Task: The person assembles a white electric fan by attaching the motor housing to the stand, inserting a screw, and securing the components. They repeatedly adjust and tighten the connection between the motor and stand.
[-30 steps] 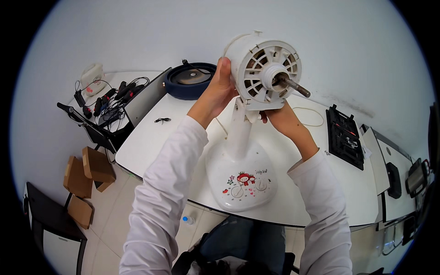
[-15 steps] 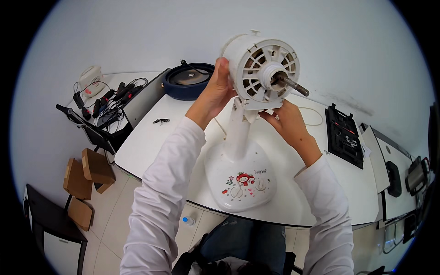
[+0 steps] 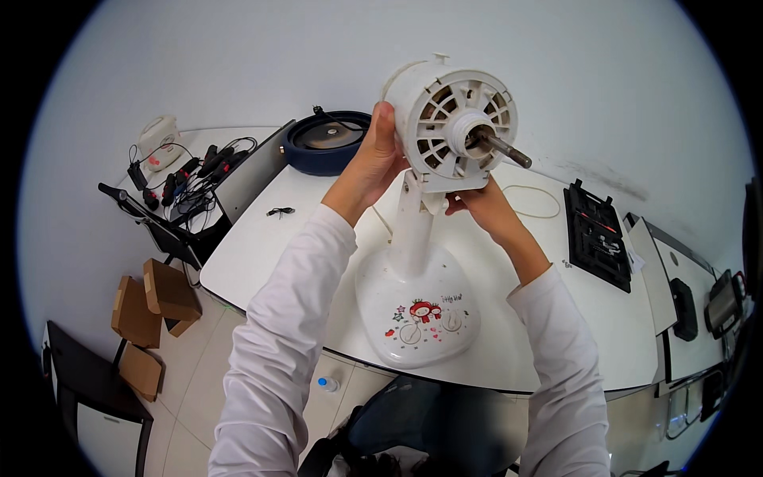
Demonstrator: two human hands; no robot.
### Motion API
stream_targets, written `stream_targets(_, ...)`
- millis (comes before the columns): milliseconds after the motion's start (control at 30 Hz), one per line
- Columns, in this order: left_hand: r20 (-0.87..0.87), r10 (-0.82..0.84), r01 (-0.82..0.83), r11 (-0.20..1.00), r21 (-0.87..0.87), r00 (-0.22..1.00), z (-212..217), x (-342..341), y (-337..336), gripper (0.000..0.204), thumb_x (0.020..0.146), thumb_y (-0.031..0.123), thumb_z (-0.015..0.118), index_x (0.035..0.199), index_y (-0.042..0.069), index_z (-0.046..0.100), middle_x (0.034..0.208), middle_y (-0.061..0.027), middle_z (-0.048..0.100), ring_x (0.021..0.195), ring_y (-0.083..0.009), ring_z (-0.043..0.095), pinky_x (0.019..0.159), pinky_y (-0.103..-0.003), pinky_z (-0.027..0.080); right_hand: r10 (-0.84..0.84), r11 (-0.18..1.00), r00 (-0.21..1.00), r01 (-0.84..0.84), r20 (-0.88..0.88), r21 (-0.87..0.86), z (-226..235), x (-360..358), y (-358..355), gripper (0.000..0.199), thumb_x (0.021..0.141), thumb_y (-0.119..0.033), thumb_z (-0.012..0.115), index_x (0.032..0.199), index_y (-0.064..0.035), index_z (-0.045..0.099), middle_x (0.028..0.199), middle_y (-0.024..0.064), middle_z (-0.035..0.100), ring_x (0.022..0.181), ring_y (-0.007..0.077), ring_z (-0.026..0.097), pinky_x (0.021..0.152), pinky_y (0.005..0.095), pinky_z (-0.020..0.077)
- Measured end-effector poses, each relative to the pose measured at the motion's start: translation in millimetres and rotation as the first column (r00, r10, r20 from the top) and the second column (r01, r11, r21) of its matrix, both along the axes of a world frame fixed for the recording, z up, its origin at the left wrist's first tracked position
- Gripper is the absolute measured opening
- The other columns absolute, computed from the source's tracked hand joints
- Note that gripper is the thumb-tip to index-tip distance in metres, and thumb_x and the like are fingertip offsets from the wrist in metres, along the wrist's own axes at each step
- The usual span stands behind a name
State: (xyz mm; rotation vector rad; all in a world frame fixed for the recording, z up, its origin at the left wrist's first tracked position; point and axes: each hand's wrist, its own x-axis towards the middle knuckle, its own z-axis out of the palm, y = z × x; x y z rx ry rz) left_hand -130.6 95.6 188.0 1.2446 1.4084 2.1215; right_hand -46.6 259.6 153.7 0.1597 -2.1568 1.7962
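A white electric fan stands upright on the table, with no grille or blades on its head. Its round slotted motor housing faces me and to the right, and a bare metal shaft sticks out of the front. My left hand is closed against the left side of the housing, thumb up and the other fingers hidden behind. Low on the right, my right hand reaches behind the head by the neck joint. Its thumb shows curled there while the other fingertips are hidden. Cartoon decals decorate the oval base.
Behind the fan lies a dark blue round object with a cord. A black tool case lies open at the right, and a small black cable at the left. Tangled cords and tools cover a side table. Cardboard boxes sit below.
The fan's head has shifted very slightly left. My right hand has moved a little left and further behind the head, so less of its fingers shows. My left hand keeps its hold.
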Motion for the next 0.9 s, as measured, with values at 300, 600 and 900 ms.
stream_targets(300,-0.004,-0.006,0.006,1.0,-0.004,1.0,1,1,-1,0.098,0.065,0.081,0.04,0.133,0.014,0.019,0.13,-0.0088,0.037,0.119,-0.0218,0.04,0.097,-0.043,0.035,-0.059,0.785,0.936,0.258,-0.346,0.563,0,10,4,0.018,0.081,-0.009,0.054,0.095,0.002,0.051,0.077,0.012,0.053,0.066,0.0206,0.052,0.06,0.032,0.0462)
stream_targets(600,0.028,0.008,-0.008,1.0,0.01,1.0,0,1,0,0.094,0.066,0.081,0.038,0.132,0.014,0.026,0.129,-0.0074,0.04,0.118,-0.0208,0.04,0.098,-0.042,0.033,0.122,0.308,0.791,0.544,-0.6,0.78,6,15,8,0.017,0.08,-0.02,0.061,0.088,-0.0043,0.06,0.081,0.0108,0.061,0.068,0.0277,0.059,0.058,0.0376,0.0488)
stream_targets(900,0.006,-0.012,0.012,1.0,0.002,1.0,1,1,0,0.099,0.063,0.082,0.04,0.133,0.015,0.021,0.13,-0.0073,0.039,0.118,-0.0211,0.041,0.097,-0.043,0.036,0.098,0.483,0.907,0.316,-0.409,0.817,12,10,9,0.019,0.087,-0.017,0.047,0.093,-0.0028,0.058,0.084,0.0175,0.061,0.076,0.0338,0.057,0.066,0.041,0.0468)
